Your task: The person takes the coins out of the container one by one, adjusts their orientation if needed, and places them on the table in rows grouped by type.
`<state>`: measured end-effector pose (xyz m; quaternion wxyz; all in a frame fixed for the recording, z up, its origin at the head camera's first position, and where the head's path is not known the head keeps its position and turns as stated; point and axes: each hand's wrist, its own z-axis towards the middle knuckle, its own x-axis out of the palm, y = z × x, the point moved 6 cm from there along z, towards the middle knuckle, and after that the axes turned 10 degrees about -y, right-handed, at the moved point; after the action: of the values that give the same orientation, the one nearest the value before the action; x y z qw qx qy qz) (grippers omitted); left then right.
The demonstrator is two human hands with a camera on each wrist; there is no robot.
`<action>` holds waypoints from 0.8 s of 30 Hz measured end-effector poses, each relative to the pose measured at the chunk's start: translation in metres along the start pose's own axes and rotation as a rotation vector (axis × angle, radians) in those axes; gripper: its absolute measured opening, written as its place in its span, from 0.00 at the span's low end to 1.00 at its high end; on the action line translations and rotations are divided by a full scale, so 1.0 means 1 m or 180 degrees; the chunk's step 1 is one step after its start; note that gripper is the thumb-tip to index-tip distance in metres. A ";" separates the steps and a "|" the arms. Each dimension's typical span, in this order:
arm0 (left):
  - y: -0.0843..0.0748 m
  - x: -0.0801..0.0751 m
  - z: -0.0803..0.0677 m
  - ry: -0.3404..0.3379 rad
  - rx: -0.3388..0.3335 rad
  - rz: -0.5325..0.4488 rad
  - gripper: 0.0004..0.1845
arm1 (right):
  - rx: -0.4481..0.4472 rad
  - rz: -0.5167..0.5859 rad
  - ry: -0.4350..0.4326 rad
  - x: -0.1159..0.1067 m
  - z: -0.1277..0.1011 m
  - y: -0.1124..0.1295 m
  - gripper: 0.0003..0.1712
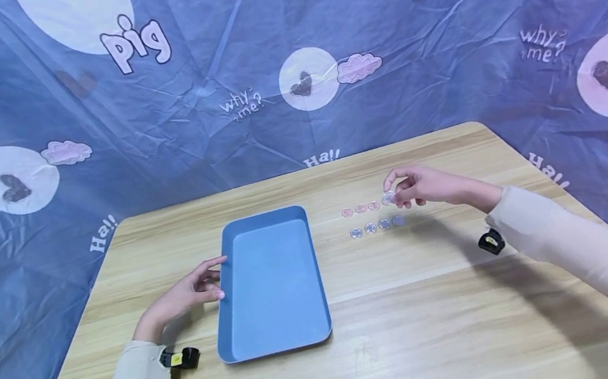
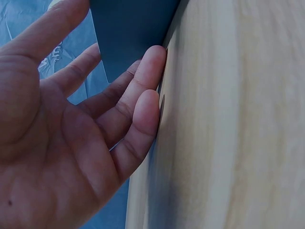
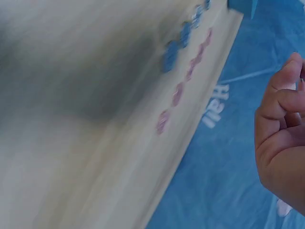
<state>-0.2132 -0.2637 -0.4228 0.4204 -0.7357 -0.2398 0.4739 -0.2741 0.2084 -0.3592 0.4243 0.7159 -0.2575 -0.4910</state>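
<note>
The right hand [image 1: 422, 185] is pinching a small round disc [image 1: 389, 198] between its fingertips, holding it just above the far end of two short rows of discs [image 1: 373, 217] lying on the table [image 1: 410, 327]. The left hand [image 1: 183, 296] is resting with relaxed, straight fingers touching the left wall of the blue tray [image 1: 225, 298], gripping nothing

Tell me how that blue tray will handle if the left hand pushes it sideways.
The blue tray looks rigid and shallow, so it should probably slide flat rather than tip. It looks empty, so likely light, and the smooth wooden table may let it skid easily. The left hand touches only one long side, so it could pivot.
</note>
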 end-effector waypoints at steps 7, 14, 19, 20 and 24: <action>0.000 0.000 0.000 -0.0017 0.0019 0.0003 0.40 | 0.0129 -0.0133 -0.0141 -0.016 -0.010 -0.030 0.14; 0.000 0.000 0.001 -0.0001 0.0019 0.0022 0.40 | 0.0386 -0.0312 -0.0074 -0.014 -0.016 -0.056 0.16; 0.000 0.000 0.001 0.0003 0.0027 0.0044 0.40 | 0.0401 -0.0401 -0.0112 -0.011 -0.016 -0.066 0.16; 0.000 0.000 0.001 0.0002 0.0024 0.0048 0.40 | 0.0397 -0.0409 -0.0122 -0.011 -0.016 -0.067 0.16; 0.000 0.000 0.001 0.0006 0.0003 0.0037 0.40 | 0.0441 -0.0422 -0.0176 -0.010 -0.014 -0.073 0.16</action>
<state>-0.2139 -0.2639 -0.4230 0.4182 -0.7373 -0.2350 0.4758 -0.2688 0.2584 -0.4145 0.3331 0.7451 -0.2545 -0.5187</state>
